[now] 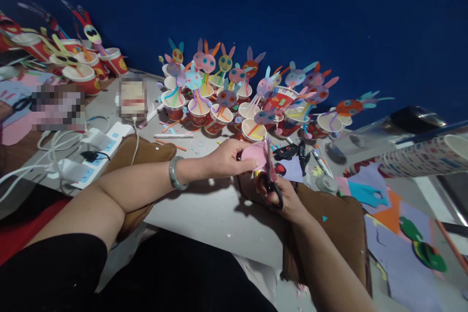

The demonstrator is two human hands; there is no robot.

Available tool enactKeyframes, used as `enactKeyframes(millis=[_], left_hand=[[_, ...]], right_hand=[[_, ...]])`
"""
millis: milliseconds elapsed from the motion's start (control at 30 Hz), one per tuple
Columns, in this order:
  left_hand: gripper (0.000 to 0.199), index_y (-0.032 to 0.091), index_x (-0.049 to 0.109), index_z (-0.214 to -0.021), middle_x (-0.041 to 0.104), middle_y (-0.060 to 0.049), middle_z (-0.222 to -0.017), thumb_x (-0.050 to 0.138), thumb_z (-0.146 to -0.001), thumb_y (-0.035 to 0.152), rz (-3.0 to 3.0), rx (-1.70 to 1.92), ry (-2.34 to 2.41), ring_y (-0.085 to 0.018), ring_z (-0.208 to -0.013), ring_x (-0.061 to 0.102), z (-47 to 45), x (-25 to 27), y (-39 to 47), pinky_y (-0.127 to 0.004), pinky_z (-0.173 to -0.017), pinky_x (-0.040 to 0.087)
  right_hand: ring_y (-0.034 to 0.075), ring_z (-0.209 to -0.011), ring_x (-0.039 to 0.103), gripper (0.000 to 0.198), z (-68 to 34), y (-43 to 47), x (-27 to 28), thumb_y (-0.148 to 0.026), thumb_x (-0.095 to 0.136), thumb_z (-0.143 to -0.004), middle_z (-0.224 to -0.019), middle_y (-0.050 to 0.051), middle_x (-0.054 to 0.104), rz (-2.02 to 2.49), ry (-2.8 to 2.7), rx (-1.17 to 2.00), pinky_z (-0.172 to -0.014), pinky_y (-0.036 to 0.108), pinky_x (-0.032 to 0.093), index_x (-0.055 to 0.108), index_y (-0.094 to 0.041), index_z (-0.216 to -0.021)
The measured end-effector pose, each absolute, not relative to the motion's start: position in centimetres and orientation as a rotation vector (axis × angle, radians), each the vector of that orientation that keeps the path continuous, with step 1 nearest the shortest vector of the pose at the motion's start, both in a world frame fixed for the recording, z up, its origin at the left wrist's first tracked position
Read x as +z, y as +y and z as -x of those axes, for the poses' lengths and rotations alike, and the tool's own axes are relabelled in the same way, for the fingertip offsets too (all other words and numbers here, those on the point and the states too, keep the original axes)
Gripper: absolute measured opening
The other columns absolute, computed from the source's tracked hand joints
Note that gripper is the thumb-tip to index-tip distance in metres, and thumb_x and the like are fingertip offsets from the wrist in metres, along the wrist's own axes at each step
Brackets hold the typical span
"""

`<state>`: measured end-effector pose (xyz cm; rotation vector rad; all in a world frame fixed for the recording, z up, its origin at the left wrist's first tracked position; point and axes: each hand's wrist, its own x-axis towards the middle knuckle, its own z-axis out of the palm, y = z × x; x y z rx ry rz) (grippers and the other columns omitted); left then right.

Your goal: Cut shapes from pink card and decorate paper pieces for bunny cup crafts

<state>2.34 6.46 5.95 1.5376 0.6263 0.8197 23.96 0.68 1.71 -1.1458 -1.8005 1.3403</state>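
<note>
My left hand (232, 157) pinches a rounded piece of pink paper (253, 157) above the table. In my right hand (283, 200) is a pair of dark-handled scissors (271, 183), its blades pointing up at the paper's right edge. A narrow pink strip lies along the blades. Just beyond my hands stands a paper cup (253, 130) with a paper rabbit head (264, 117) on a stem. Behind it are several more cups with rabbit heads in many colours.
Brown cushions lie under my forearms, one at right (329, 234). A white power strip (104, 153) with cables is at left, near another person's hands. Stacked paper cups (420, 158), a clear bottle (354, 144) and coloured paper sheets (405, 273) are at right. A blue partition (234, 5) stands behind.
</note>
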Motion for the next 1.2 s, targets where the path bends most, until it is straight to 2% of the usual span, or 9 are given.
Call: enactKeyframes(millis=[200,367,767,1200], left_hand=[[0.023,0.011,0.058,-0.068,0.056,0.0,-0.063,0.062,-0.076,0.033,-1.494,0.808,0.645,-0.009,-0.056,0.051,-2.29,6.14,6.53,-0.019,-0.051,0.041],[0.023,0.012,0.06,-0.068,0.058,-0.001,-0.063,0.063,-0.075,0.033,-1.477,0.807,0.652,-0.009,-0.057,0.053,-2.25,6.21,6.57,-0.018,-0.052,0.042],[0.024,0.014,0.051,-0.064,0.045,0.004,-0.059,0.059,-0.077,0.032,-1.58,0.809,0.662,-0.006,-0.055,0.039,-2.34,5.45,6.43,-0.018,-0.05,0.03],[0.025,0.014,0.052,-0.064,0.047,0.003,-0.058,0.06,-0.077,0.032,-1.541,0.82,0.636,-0.006,-0.054,0.042,-2.39,5.53,6.53,-0.019,-0.05,0.032]], right_hand=[[0.013,-0.057,0.038,0.067,-24.17,0.71,1.45,-0.086,0.058,-0.07,-0.064,-0.001,0.048,1.17,-1.785,1.324,-0.054,0.028,0.03,0.05,-0.02,-0.066],[0.013,-0.058,0.038,0.066,-24.11,0.71,1.66,-0.086,0.058,-0.07,-0.063,-0.001,0.046,1.179,-1.793,1.329,-0.054,0.028,0.03,0.049,-0.02,-0.065],[0.012,-0.058,0.035,0.065,-24.18,0.8,1.58,-0.084,0.062,-0.069,-0.063,-0.002,0.044,1.166,-1.802,1.341,-0.054,0.028,0.028,0.05,-0.02,-0.066],[0.013,-0.057,0.036,0.066,-24.1,0.81,1.64,-0.085,0.06,-0.068,-0.062,-0.001,0.046,1.182,-1.79,1.324,-0.053,0.029,0.029,0.049,-0.02,-0.065]])
